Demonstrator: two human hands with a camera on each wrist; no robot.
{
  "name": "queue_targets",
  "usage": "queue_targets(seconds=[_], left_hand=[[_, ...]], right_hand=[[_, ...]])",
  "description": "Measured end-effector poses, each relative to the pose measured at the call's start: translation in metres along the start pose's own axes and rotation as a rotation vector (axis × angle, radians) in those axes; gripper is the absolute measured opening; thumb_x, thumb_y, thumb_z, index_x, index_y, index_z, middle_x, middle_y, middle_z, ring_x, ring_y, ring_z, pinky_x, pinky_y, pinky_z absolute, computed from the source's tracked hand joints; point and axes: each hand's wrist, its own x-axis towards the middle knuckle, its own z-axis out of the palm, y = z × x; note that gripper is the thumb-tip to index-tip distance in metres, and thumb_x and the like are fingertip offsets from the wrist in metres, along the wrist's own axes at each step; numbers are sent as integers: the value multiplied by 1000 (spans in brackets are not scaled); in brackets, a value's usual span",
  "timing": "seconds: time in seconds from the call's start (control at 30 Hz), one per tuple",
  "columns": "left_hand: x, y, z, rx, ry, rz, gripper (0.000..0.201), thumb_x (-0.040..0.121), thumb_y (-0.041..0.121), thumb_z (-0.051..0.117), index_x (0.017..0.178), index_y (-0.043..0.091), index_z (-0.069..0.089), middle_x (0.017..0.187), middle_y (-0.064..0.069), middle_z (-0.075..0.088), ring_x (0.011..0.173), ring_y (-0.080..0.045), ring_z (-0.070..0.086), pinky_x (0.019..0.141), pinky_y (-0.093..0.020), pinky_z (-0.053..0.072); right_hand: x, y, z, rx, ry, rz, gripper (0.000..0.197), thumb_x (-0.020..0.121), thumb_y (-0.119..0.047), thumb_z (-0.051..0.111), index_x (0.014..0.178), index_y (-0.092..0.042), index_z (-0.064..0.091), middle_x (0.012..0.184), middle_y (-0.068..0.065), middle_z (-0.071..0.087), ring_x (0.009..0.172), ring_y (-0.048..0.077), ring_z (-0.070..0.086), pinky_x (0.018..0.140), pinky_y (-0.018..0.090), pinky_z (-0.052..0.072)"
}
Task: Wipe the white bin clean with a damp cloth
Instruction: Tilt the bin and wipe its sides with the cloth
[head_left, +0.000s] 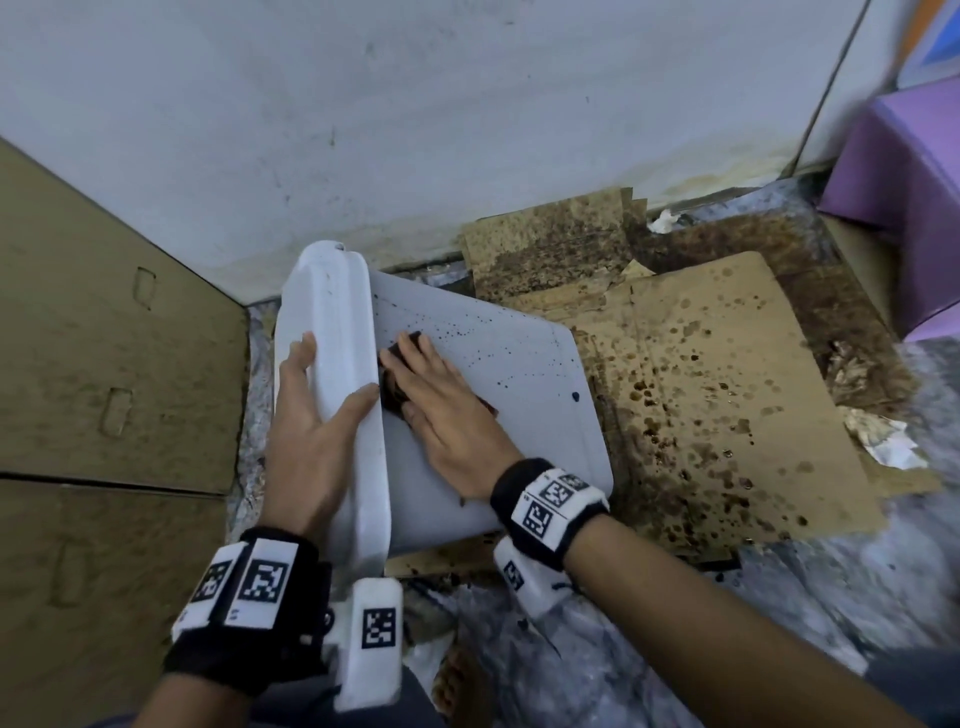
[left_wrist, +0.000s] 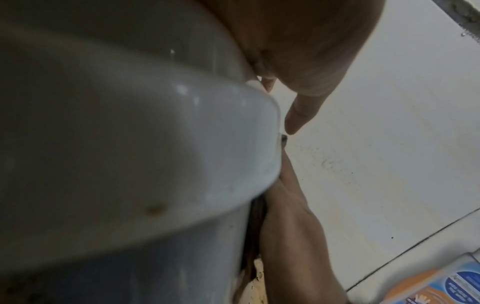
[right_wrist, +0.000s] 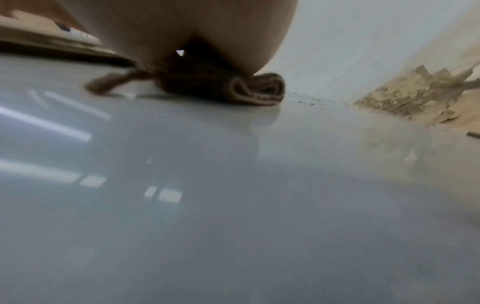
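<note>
The white bin lies on its side on the floor, its upturned wall speckled with dark spots. My left hand holds the bin's rim, thumb over its edge and fingers laid along it; in the left wrist view the rim fills the frame beside my fingers. My right hand lies flat with straight fingers, pressing a dark brown cloth onto the wall next to the rim. The right wrist view shows the folded cloth under my palm on the glossy bin wall.
Stained cardboard lies under and right of the bin. A brown cardboard box stands at left, a white wall behind, a purple box at far right. Crumpled paper and plastic sheeting cover the floor.
</note>
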Motion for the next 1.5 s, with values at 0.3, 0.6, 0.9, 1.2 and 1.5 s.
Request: queue_targets(seconds=[0.3, 0.6, 0.9, 1.2, 1.5], left_hand=[[1, -2, 0, 83, 38, 27, 85, 75, 46, 65, 149, 35, 26, 158, 14, 30, 143, -12, 32, 117, -47, 30], [-3, 10, 11, 140, 65, 94, 77, 88, 23, 70, 152, 21, 28, 159, 5, 29, 146, -14, 25, 119, -44, 25], [-4, 14, 11, 161, 63, 93, 78, 88, 23, 69, 154, 22, 27, 160, 5, 27, 147, -12, 24, 120, -40, 22], [-2, 11, 10, 172, 72, 91, 77, 89, 22, 70, 153, 20, 27, 159, 2, 28, 146, -15, 25, 119, -40, 23], [0, 6, 6, 159, 62, 74, 81, 84, 36, 69, 152, 27, 26, 159, 7, 28, 146, -15, 27, 119, -48, 26]], right_hand=[[19, 48, -18, -28, 31, 293, 52, 105, -34, 26, 152, -29, 5, 161, -7, -8, 147, 11, -12, 120, 46, -2], [17, -5, -27, 277, -31, 170, 41, 102, -16, 38, 142, -18, 27, 162, -6, -2, 147, 11, -11, 121, 38, 0], [71, 21, -56, 62, -93, 134, 54, 103, -23, 38, 152, -20, 16, 162, 2, -1, 149, 21, -5, 121, 44, 8], [55, 3, -42, 11, -187, 115, 58, 103, -24, 33, 153, -22, 3, 161, -1, -12, 147, 18, -17, 120, 38, -2], [86, 37, -54, -130, -181, 180, 56, 104, -35, 28, 153, -18, 6, 162, 1, -5, 149, 20, -7, 121, 45, 4]])
